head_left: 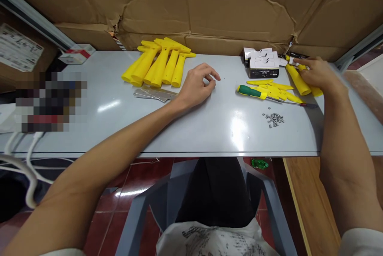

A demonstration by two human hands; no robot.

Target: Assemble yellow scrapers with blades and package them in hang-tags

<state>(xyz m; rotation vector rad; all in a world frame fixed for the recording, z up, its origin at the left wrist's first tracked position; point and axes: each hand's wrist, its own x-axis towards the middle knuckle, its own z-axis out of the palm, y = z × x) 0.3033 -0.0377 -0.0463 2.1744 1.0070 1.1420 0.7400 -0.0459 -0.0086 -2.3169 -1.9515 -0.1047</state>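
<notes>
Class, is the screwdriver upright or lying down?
Lying down: the screwdriver stretches sideways along the tabletop, handle to picture left, tip to right.

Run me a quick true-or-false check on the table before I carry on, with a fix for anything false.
1. The right hand is at the yellow handles on the table's right side. True.
2. The left hand grips the screwdriver. False: no object shows in that hand, and the screwdriver lies by the flat yellow pieces.
3. The small screws lie nearer the table's front edge than the screwdriver does. True.
4. The metal plates lie among the screws. False: they lie beside the left hand, in front of the left group of handles.
5. The screwdriver's grip is green and yellow. True.
</notes>
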